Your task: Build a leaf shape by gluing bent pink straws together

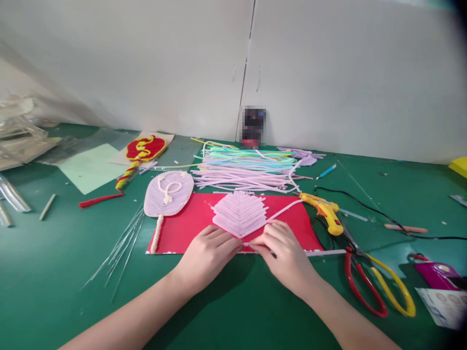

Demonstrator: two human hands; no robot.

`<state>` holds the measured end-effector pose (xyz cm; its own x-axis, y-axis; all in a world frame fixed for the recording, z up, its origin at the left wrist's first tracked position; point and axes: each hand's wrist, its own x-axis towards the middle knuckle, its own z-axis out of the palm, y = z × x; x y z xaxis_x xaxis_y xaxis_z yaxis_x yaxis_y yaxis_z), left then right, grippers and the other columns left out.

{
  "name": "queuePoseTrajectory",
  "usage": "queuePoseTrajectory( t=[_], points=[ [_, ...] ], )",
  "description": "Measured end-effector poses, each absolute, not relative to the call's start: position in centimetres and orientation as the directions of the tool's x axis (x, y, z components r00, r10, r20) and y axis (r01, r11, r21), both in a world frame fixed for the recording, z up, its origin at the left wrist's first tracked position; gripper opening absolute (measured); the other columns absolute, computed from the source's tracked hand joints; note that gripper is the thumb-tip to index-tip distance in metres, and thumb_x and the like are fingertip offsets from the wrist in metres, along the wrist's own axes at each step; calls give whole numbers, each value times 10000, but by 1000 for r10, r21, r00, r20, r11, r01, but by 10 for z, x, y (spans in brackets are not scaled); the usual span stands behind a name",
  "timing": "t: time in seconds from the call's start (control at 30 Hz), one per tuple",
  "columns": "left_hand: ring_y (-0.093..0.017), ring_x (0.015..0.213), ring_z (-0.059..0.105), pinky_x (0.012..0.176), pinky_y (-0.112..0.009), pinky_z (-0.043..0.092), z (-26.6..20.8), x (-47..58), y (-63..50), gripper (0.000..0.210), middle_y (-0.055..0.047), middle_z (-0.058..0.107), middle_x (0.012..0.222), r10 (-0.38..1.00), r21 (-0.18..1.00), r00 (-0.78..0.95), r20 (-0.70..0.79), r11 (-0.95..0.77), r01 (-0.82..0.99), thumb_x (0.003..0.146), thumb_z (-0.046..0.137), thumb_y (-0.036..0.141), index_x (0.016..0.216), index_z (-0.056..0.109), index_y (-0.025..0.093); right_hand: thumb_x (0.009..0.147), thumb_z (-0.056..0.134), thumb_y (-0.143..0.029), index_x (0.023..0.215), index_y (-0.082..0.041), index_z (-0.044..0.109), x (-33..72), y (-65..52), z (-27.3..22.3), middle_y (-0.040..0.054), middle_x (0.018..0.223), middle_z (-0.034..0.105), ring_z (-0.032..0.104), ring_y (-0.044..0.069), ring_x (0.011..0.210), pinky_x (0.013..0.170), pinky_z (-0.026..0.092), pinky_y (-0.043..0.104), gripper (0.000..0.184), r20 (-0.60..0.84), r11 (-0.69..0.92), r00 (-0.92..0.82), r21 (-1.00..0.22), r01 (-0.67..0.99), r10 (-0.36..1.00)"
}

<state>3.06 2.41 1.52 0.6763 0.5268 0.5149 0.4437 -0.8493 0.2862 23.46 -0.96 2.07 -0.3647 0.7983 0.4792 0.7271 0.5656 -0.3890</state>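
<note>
The green tabletop (pixel 251 321) spreads beneath everything, with a pale upright panel (pixel 328 78) behind it. On it lies the red sheet (pixel 189 223), roughly rectangular, set crosswise just ahead of the person's wrists. Beyond the sheet's far edge a heap of fuzzy stems (pixel 244 167) is laid out sideways, mint and yellow toward the back, lilac toward the front.

The left hand (pixel 207 255) and right hand (pixel 286 255) meet over the near edge of the sheet, palms down, fingertips almost together. To the right, the scissors (pixel 359 253) lie with one red and one yellow handle loop, well apart from the right hand. Left of the left hand, the lilac fan (pixel 169 193) overlaps the sheet's left end, its braided handle pointing toward the person.

The lilac leaf-shaped panel (pixel 240 214), made of stems in a chevron, lies on the sheet directly beyond the fingertips, its pointed tip toward them and just short of the gap between the hands. The yellow glue gun (pixel 324 211) rests at the sheet's right end, beyond the right hand.

Smallest is the pale strip (pixel 245 244): both hands pinch it between thumb and fingers, just nearer the person than the panel's tip.
</note>
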Motion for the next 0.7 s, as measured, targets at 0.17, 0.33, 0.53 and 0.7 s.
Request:
queuePoseTrajectory(
  t=[0.17, 0.33, 0.53, 0.7],
  points=[
    [-119, 710, 620, 717, -259, 443, 14, 30, 24, 141, 4, 689, 796, 575, 365, 635, 516, -818, 444, 939, 476, 208, 910, 612, 187, 900, 521, -174, 787, -198, 605, 237, -8, 22, -9, 692, 525, 497, 137, 709, 926, 406, 378, 143, 463, 581, -388, -411, 702, 796],
    [-118, 718, 604, 713, -261, 424, 14, 28, 25, 162, -5, 672, 776, 520, 419, 726, 451, -841, 342, 942, 463, 187, 865, 605, 178, 910, 523, -221, 796, -200, 659, 243, -5, 23, -19, 659, 515, 492, 125, 685, 938, 384, 380, 179, 440, 645, -480, -406, 648, 759],
    [-136, 757, 609, 739, -278, 423, 20, 26, 26, 170, -11, 700, 800, 333, 549, 881, 335, -829, 105, 938, 473, 188, 853, 620, 189, 877, 575, -276, 825, -227, 705, 250, -3, 28, -5, 702, 552, 507, 127, 772, 773, 403, 292, 149, 258, 656, -652, -575, 490, 713],
    [-145, 798, 599, 745, -282, 420, 26, 25, 28, 163, -21, 705, 861, 334, 561, 890, 310, -820, 113, 931, 489, 193, 921, 652, 198, 870, 576, -287, 816, -218, 718, 253, -2, 34, 0, 710, 552, 515, 129, 783, 795, 406, 291, 167, 193, 609, -654, -616, 499, 731]
  ],
)
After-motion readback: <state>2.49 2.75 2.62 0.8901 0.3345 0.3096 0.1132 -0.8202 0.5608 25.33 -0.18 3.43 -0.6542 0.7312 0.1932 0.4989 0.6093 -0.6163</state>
